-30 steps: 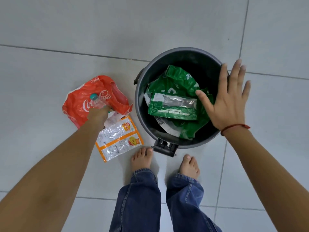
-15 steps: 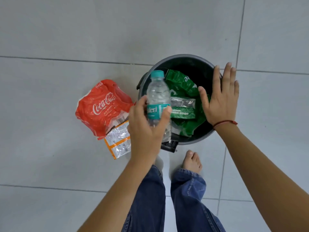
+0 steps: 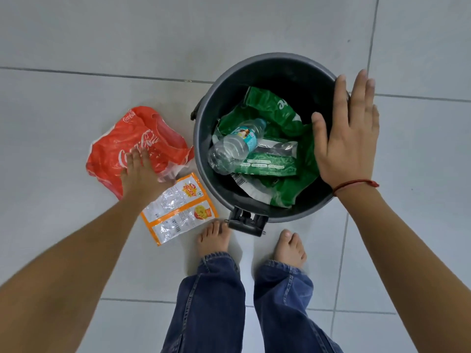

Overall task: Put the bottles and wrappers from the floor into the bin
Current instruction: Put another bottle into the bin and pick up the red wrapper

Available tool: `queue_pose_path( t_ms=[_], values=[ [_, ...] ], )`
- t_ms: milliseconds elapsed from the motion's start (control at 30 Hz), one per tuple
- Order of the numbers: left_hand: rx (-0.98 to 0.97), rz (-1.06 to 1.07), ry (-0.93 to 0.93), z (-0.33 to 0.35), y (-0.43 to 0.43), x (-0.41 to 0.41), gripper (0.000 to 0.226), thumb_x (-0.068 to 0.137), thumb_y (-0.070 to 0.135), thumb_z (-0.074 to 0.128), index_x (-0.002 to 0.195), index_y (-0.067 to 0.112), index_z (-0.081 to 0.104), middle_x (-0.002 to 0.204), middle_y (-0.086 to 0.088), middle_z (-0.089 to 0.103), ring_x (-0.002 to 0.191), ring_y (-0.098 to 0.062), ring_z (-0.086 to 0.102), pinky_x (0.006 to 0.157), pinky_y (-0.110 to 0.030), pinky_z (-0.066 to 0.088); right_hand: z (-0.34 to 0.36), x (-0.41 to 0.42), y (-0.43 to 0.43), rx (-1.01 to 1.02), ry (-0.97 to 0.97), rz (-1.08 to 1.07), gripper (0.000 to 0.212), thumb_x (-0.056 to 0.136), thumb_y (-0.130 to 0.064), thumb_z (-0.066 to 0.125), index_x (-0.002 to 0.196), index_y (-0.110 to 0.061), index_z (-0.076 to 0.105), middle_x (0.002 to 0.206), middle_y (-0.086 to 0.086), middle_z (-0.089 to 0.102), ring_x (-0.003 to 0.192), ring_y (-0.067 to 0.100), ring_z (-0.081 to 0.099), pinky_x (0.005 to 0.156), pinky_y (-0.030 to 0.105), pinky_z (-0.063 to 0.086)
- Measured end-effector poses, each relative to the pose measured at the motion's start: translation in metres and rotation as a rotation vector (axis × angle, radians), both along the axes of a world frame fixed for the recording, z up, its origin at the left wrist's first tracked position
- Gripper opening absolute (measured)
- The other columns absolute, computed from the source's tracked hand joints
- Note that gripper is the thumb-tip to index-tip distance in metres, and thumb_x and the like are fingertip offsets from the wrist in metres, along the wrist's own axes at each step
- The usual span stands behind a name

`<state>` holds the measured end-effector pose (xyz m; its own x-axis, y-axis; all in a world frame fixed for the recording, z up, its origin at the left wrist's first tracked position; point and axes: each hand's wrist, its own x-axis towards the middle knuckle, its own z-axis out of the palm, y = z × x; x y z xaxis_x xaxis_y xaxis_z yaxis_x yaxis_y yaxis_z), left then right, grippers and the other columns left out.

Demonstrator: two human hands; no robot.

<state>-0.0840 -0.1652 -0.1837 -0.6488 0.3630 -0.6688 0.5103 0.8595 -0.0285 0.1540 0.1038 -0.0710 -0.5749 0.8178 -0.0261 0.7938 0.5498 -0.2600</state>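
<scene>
A dark grey round bin [image 3: 204,138] stands on the tiled floor. Inside it lie green wrappers [image 3: 277,108] and a clear water bottle [image 3: 233,146] with a teal label, on its side. Left of the bin, a crumpled red Coca-Cola wrapper [image 3: 114,141] lies on the floor. My left hand [image 3: 141,171] rests flat on its near edge, fingers spread, gripping nothing that I can see. An orange and clear snack wrapper [image 3: 178,210] lies just below that hand. My right hand [image 3: 346,138] hovers open, palm down, over the bin's right rim.
My bare feet [image 3: 214,240] in blue jeans stand right in front of the bin, the left toes almost touching its black pedal [image 3: 246,222]. Pale grey floor tiles stretch all around.
The water bottle went from my left hand into the bin. My left hand has gone back down to the red wrapper on the floor. My right hand stays over the bin's right rim.
</scene>
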Motion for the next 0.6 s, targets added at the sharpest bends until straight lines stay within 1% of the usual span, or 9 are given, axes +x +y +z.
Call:
queue_pose_path(
  t_ms=[67,133,233,300,333,400,500,533,600],
  values=[
    [-0.026,-0.022,-0.059,-0.010,0.002,-0.003,0.118,0.073,0.069,0.058,0.150,0.005,-0.004,0.159,-0.020,0.002,0.146,-0.037,0.006,0.116,-0.056,0.022,-0.001,0.001,0.000,0.006,0.014,0.005,0.057,0.101,-0.041,0.030,0.149,-0.012,0.019,0.158,0.020,0.014,0.146,0.034,0.010,0.116,0.050,0.017],
    [-0.032,-0.031,-0.033,-0.016,0.007,-0.001,0.112,0.077,0.067,0.055,0.149,0.003,-0.002,0.158,-0.023,0.004,0.145,-0.040,0.012,0.114,-0.054,0.027,-0.003,0.001,0.000,0.010,0.028,0.004,0.058,0.101,-0.042,0.029,0.149,-0.012,0.019,0.158,0.020,0.014,0.146,0.034,0.010,0.116,0.050,0.017],
    [0.093,-0.032,0.065,-0.016,0.015,0.005,0.078,0.090,0.048,0.050,0.142,-0.004,0.023,0.145,-0.031,0.033,0.129,-0.046,0.039,0.104,-0.054,0.041,-0.003,0.001,-0.001,0.015,0.027,0.004,0.058,0.100,-0.043,0.029,0.149,-0.012,0.020,0.158,0.020,0.014,0.146,0.035,0.011,0.116,0.051,0.019],
    [0.185,0.004,0.079,-0.006,0.022,0.006,0.050,0.095,0.033,0.044,0.130,-0.002,0.040,0.125,-0.030,0.053,0.110,-0.046,0.053,0.091,-0.053,0.049,-0.001,0.001,-0.001,0.013,0.021,0.002,0.058,0.100,-0.043,0.029,0.149,-0.012,0.020,0.157,0.020,0.014,0.146,0.035,0.011,0.116,0.051,0.020],
    [0.213,0.039,0.090,0.003,0.025,0.006,0.041,0.097,0.032,0.040,0.122,0.000,0.046,0.115,-0.030,0.059,0.101,-0.046,0.057,0.085,-0.052,0.051,-0.001,0.000,-0.001,0.010,0.019,0.003,0.058,0.100,-0.043,0.030,0.149,-0.012,0.020,0.157,0.020,0.014,0.146,0.035,0.012,0.116,0.050,0.020],
    [0.283,0.123,0.147,0.027,0.030,0.008,0.038,0.100,0.033,0.035,0.110,0.001,0.051,0.100,-0.031,0.064,0.091,-0.047,0.060,0.078,-0.048,0.051,0.002,-0.001,-0.001,-0.001,0.020,-0.004,0.058,0.100,-0.042,0.031,0.149,-0.011,0.021,0.157,0.021,0.015,0.146,0.035,0.013,0.116,0.050,0.021],
    [0.413,0.132,0.264,0.082,0.035,0.017,0.035,0.101,0.025,0.034,0.111,-0.003,0.053,0.087,-0.031,0.066,0.076,-0.046,0.061,0.064,-0.040,0.043,0.005,-0.002,-0.002,-0.032,0.016,-0.016,0.057,0.100,-0.040,0.033,0.148,-0.011,0.022,0.157,0.021,0.017,0.145,0.035,0.014,0.115,0.051,0.023],
    [0.465,0.092,0.279,0.103,0.036,0.022,0.033,0.102,0.022,0.034,0.110,-0.003,0.054,0.081,-0.028,0.066,0.067,-0.041,0.060,0.061,-0.039,0.043,0.006,-0.003,-0.002,-0.045,0.015,-0.017,0.057,0.100,-0.039,0.034,0.148,-0.011,0.022,0.157,0.021,0.017,0.145,0.035,0.015,0.115,0.052,0.023],
    [0.569,0.015,0.314,0.146,0.038,0.033,0.032,0.101,0.021,0.035,0.106,-0.002,0.057,0.066,-0.016,0.061,0.052,-0.025,0.050,0.049,-0.026,0.039,0.008,-0.003,-0.002,-0.068,0.014,-0.018,0.056,0.100,-0.038,0.035,0.148,-0.011,0.023,0.157,0.021,0.017,0.145,0.036,0.014,0.114,0.052,0.023]
  ],
)
